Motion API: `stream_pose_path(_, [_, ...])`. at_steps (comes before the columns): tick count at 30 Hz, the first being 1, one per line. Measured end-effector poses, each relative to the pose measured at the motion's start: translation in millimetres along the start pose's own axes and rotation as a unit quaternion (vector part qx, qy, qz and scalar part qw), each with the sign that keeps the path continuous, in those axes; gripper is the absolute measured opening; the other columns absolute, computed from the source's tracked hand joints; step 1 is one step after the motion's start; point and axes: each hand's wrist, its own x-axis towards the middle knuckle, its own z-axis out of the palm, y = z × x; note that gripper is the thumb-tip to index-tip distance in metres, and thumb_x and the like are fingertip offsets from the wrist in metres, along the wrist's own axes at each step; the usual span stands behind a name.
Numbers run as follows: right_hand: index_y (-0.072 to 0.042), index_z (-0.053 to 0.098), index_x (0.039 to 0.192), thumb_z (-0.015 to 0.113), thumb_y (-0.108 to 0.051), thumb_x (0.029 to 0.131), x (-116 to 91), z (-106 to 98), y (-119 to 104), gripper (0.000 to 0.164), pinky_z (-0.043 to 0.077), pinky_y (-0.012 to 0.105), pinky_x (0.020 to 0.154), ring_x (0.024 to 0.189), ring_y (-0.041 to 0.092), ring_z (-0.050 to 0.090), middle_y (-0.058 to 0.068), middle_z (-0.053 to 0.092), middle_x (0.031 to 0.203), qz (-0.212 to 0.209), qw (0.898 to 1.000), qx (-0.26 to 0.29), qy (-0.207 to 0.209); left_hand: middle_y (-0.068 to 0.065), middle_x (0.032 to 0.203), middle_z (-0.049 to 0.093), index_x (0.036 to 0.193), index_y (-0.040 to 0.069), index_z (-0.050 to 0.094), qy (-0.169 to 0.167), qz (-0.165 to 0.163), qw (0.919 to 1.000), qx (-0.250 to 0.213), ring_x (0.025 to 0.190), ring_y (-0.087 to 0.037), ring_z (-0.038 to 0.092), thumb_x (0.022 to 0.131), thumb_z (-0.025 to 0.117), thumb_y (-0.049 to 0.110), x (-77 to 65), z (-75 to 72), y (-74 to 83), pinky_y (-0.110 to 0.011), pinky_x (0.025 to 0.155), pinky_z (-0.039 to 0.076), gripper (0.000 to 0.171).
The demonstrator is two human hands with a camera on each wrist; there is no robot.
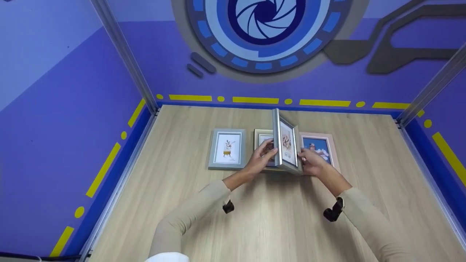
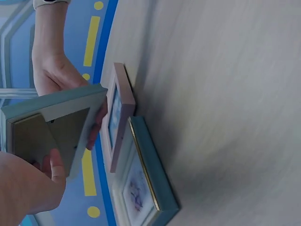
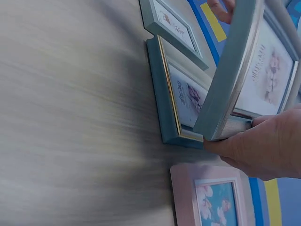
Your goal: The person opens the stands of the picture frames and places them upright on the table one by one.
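Note:
A silver picture frame [image 1: 287, 142] is held upright and tilted above the table, its floral print facing right. My right hand [image 1: 313, 162] grips its right edge, thumb and fingers on either side of the border in the right wrist view. On the other side, my left hand [image 1: 262, 158] is at the frame's back; its curled fingers meet the dark backing panel [image 2: 30, 136] in the left wrist view. Behind and below the held frame lies a gold-edged picture frame [image 3: 171, 94], partly hidden.
A grey-blue picture frame [image 1: 211, 151] with a plant print lies to the left. To the right lies a pink picture frame [image 1: 333, 145] with a blue flower picture, partly covered by my right hand. The wooden table [image 1: 174, 145] meets purple walls at the back and sides.

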Motion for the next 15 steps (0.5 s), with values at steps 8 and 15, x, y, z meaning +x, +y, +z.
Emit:
stream_pose_path(8, [-0.009, 0.050, 0.107, 0.030, -0.012, 0.110, -2, 1, 4, 0.020, 0.054, 0.026, 0.079, 0.091, 0.010, 0.057, -0.004, 0.061, 0.093, 0.002, 0.999, 0.020, -0.025, -0.017, 0.137, 0.057, 0.154, 0.010, 0.044, -0.040, 0.026, 0.9987, 0.017, 0.107, -0.007, 0.055, 0.104, 0.055, 0.018, 1.9, 10.7, 11.0, -0.027, 0.088, 0.053, 0.052])
stream_pose_path(15, [-0.012, 0.063, 0.088, 0.032, -0.004, 0.108, 2, 4, 10, 0.038, 0.053, 0.023, 0.079, 0.089, 0.010, 0.057, -0.004, 0.063, 0.091, -0.009, 0.999, 0.030, -0.041, -0.014, 0.146, 0.049, 0.156, 0.017, 0.043, -0.069, 0.025, 0.9970, 0.024, 0.122, -0.014, 0.052, 0.104, 0.057, 0.018, -1.8, 9.9, 9.7, -0.022, 0.089, 0.051, 0.054])
